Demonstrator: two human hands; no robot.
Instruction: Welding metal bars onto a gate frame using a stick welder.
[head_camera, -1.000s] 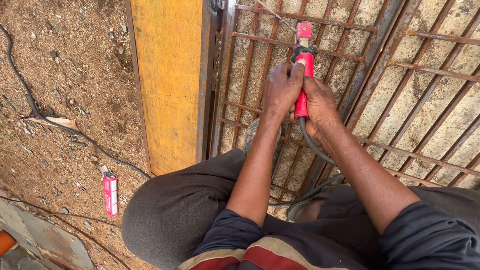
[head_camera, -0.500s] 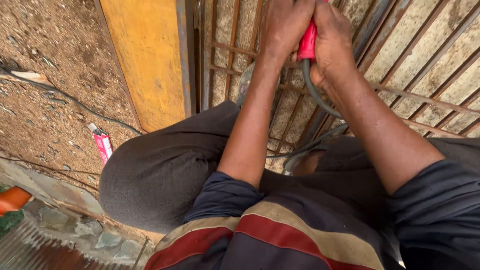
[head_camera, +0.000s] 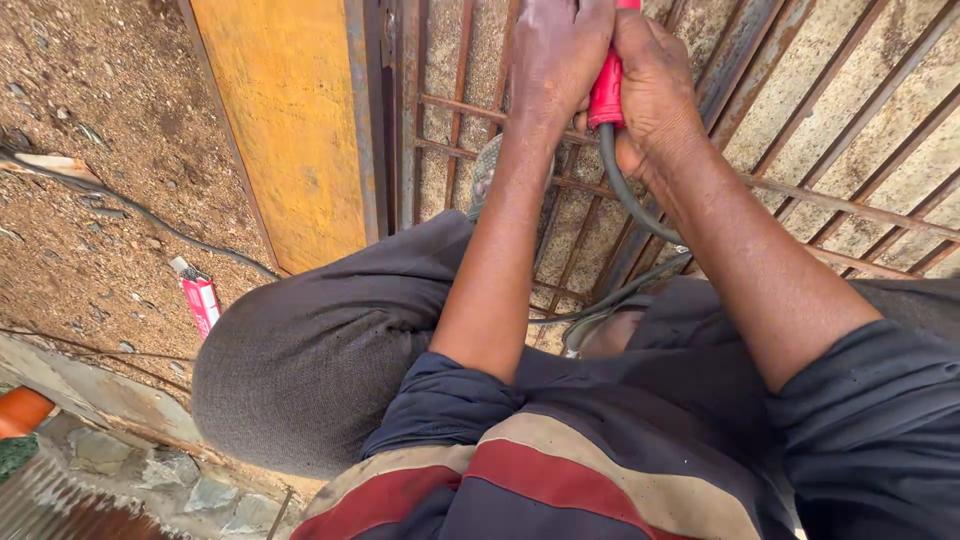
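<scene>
Rusty grille (head_camera: 800, 150) behind: two hands, left hand (head_camera: 555, 60), right hand (head_camera: 655, 85), clasp one red handle (head_camera: 606, 90).

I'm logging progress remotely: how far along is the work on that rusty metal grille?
Done: the rusty metal grille has its bars in place beside the yellow panel; finished welds cannot be made out. In hand: left hand and right hand both grip the red-handled tool with its grey cable. What remains cannot be told; the tool's tip is out of frame.

Red handle (head_camera: 606, 90) between the fingers, grey cable (head_camera: 625, 195) below them; rusty brown bars (head_camera: 800, 190) beyond; orange-yellow panel (head_camera: 290, 120) and red-white box (head_camera: 200, 298) leftward.
</scene>
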